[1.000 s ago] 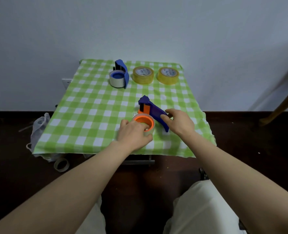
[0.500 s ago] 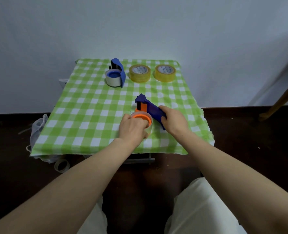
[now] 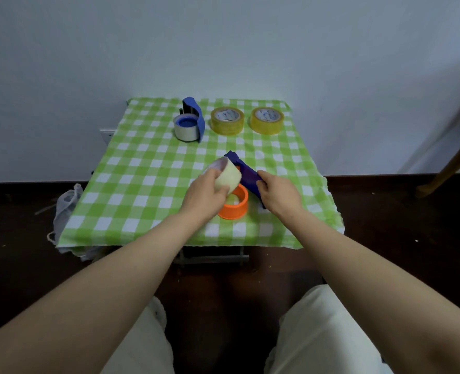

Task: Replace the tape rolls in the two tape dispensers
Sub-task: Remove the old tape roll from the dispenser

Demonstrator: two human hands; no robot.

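My left hand (image 3: 203,194) grips a pale, nearly used-up tape roll (image 3: 227,177), lifted and tilted just above the near dispenser's orange hub (image 3: 234,203). My right hand (image 3: 278,191) holds that blue dispenser (image 3: 246,172) by its handle on the checked cloth. A second blue dispenser (image 3: 189,122), with a grey roll on its blue hub, stands at the back left. Two full yellow tape rolls (image 3: 227,120) (image 3: 267,120) lie flat beside it at the back.
The small table with the green-and-white checked cloth (image 3: 142,184) stands against a white wall. A white bag (image 3: 65,203) hangs at its left edge, over dark floor. A wooden leg (image 3: 450,163) slants at the far right. My knees are below the table's front edge.
My left hand has pulled the pale roll up off the orange hub and tilted it. The right hand has stayed on the dispenser's handle.
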